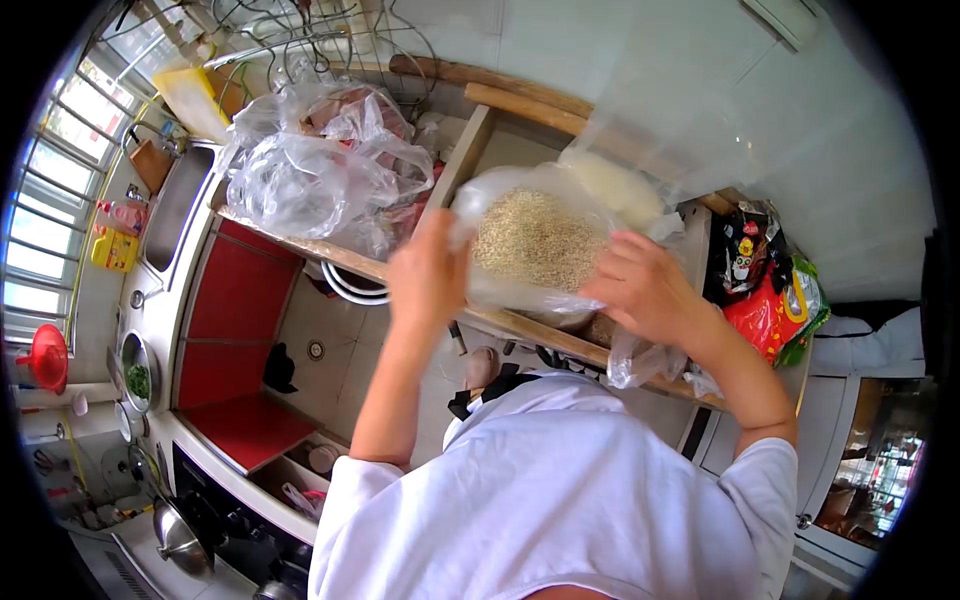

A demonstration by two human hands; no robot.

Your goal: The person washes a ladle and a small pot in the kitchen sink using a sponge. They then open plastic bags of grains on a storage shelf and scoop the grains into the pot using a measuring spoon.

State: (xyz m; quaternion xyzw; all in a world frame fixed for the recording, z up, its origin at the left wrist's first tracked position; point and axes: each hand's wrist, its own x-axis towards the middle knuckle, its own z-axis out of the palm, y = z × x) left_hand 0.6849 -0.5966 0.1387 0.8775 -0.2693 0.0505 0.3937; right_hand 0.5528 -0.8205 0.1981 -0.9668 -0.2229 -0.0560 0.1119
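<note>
i see my right hand [640,278], fingers curled, pinching the grain bag [535,240]; left hand [428,272] at its left edge, finger closure unclear; bag mid-frame, between both.

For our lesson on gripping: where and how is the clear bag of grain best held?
I'd grip the bag by its loose edges, from left and right together: its plastic looks limp and the grain spreads wide, so a one-sided hold might sag.

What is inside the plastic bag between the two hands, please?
Pale grains show inside the plastic bag, between the left hand and right hand. Anything beneath the grains' top layer is covered.
</note>
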